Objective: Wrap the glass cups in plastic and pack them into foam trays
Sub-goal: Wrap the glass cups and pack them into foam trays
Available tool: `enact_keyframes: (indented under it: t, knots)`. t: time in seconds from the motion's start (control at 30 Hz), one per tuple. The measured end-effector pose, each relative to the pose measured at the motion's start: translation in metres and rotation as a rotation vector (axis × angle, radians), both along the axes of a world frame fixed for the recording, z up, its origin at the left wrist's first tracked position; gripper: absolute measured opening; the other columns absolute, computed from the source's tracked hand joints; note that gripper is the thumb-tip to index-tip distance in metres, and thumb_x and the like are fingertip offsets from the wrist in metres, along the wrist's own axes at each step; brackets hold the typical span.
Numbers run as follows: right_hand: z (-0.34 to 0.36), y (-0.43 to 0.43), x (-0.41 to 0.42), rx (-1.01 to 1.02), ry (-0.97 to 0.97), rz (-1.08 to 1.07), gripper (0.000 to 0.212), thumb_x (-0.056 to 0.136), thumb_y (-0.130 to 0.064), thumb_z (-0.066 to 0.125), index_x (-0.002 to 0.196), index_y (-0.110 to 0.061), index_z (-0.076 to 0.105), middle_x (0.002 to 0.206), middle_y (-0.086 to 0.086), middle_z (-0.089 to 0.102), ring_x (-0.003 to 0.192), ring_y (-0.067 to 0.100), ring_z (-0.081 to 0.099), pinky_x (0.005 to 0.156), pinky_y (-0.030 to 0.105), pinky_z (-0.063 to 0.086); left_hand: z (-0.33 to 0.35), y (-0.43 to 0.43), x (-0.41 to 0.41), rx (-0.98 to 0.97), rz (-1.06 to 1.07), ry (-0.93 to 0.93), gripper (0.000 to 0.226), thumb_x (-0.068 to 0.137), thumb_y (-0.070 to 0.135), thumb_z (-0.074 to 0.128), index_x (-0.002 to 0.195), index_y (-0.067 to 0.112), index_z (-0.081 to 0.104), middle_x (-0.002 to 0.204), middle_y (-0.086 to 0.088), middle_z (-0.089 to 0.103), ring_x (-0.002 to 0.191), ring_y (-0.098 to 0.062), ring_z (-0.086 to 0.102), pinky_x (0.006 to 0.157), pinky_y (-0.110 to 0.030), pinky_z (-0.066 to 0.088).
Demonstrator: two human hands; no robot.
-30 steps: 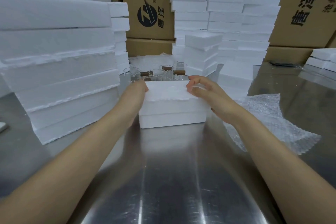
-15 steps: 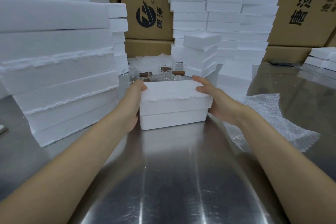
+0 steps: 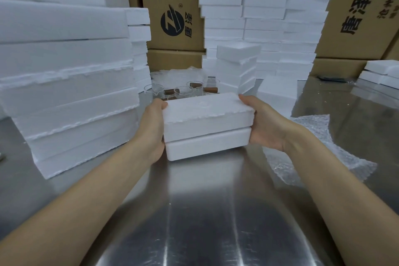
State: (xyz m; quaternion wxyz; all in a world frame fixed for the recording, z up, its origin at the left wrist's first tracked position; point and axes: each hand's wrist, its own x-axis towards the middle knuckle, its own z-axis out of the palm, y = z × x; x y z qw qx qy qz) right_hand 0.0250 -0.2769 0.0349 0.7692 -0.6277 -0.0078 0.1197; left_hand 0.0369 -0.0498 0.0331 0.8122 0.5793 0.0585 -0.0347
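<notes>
Closed foam tray pair (image 3: 207, 125) sits on the steel desk (image 3: 205, 211), centre. Left hand (image 3: 152, 129) and right hand (image 3: 264, 124) clasp its two ends, fingers wrapped on the foam. Unwrapped glass cups (image 3: 183, 90) stand just behind it; bubble wrap (image 3: 319, 147) lies right.

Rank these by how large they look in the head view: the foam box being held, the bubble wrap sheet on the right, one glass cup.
1. Bubble wrap sheet, though the right arm covers part of it.
2. Foam box, close to it in size.
3. Glass cup, smallest, though farther away.
</notes>
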Motion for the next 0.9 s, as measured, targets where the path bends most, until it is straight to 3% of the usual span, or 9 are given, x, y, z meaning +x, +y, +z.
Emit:
enact_keyframes:
  t: [0.1, 0.2, 0.37, 0.53, 0.63, 0.77, 0.9]
  knots:
    - [0.001, -0.003, 0.000, -0.038, 0.015, -0.030, 0.029, 0.093, -0.041, 0.049, 0.108, -0.022, 0.065, 0.097, 0.004, 0.075, 0.086, 0.019, 0.072, 0.063, 0.035, 0.058, 0.000, 0.000, 0.002, 0.008, -0.021, -0.011, 0.019, 0.095, 0.023, 0.040, 0.097, 0.015, 0.056, 0.079, -0.003, 0.064, 0.062, -0.017, 0.061, 0.050, -0.021, 0.049]
    - [0.002, -0.009, 0.000, -0.076, 0.037, 0.015, 0.032, 0.085, -0.047, 0.059, 0.101, -0.024, 0.073, 0.105, 0.007, 0.073, 0.092, 0.024, 0.071, 0.068, 0.039, 0.058, -0.002, -0.001, 0.003, 0.017, -0.060, -0.013, 0.019, 0.095, 0.022, 0.040, 0.098, 0.013, 0.056, 0.084, -0.007, 0.064, 0.070, -0.021, 0.060, 0.066, -0.029, 0.048]
    - [0.006, -0.015, 0.003, -0.110, 0.021, -0.073, 0.043, 0.074, -0.054, 0.062, 0.106, -0.025, 0.069, 0.108, 0.005, 0.072, 0.093, 0.022, 0.070, 0.076, 0.037, 0.056, -0.002, 0.000, 0.004, -0.002, -0.224, -0.088, 0.029, 0.098, 0.028, 0.039, 0.100, 0.013, 0.064, 0.088, -0.004, 0.074, 0.077, -0.020, 0.069, 0.071, -0.031, 0.053]
    - [0.008, -0.018, 0.005, -0.103, -0.023, -0.158, 0.038, 0.073, -0.056, 0.059, 0.095, -0.028, 0.072, 0.102, 0.004, 0.073, 0.089, 0.022, 0.071, 0.072, 0.035, 0.056, 0.003, 0.002, 0.002, -0.040, -0.485, -0.025, 0.039, 0.093, 0.040, 0.045, 0.123, 0.022, 0.062, 0.115, -0.005, 0.071, 0.103, -0.024, 0.069, 0.085, -0.041, 0.056]
    - [0.010, -0.019, 0.002, -0.119, -0.006, -0.135, 0.035, 0.079, -0.059, 0.055, 0.079, -0.031, 0.078, 0.101, 0.003, 0.074, 0.086, 0.020, 0.072, 0.065, 0.032, 0.057, 0.001, 0.003, 0.004, -0.009, -0.502, 0.010, 0.043, 0.091, 0.040, 0.045, 0.127, 0.022, 0.060, 0.115, -0.006, 0.071, 0.098, -0.024, 0.069, 0.082, -0.042, 0.056]
    - [0.011, -0.016, -0.003, -0.126, 0.046, -0.061, 0.047, 0.085, -0.065, 0.047, 0.077, -0.032, 0.079, 0.097, 0.003, 0.075, 0.085, 0.019, 0.073, 0.060, 0.031, 0.057, -0.001, 0.005, 0.009, 0.011, -0.520, 0.047, 0.048, 0.090, 0.040, 0.043, 0.130, 0.018, 0.058, 0.120, -0.010, 0.067, 0.099, -0.027, 0.066, 0.089, -0.043, 0.051]
    - [0.015, -0.015, -0.008, -0.129, 0.067, -0.015, 0.047, 0.073, -0.069, 0.054, 0.079, -0.030, 0.079, 0.097, 0.002, 0.075, 0.085, 0.019, 0.073, 0.059, 0.031, 0.057, -0.005, 0.006, 0.013, 0.053, -0.517, 0.073, 0.045, 0.091, 0.042, 0.041, 0.125, 0.020, 0.062, 0.115, -0.009, 0.070, 0.094, -0.027, 0.068, 0.085, -0.043, 0.053]
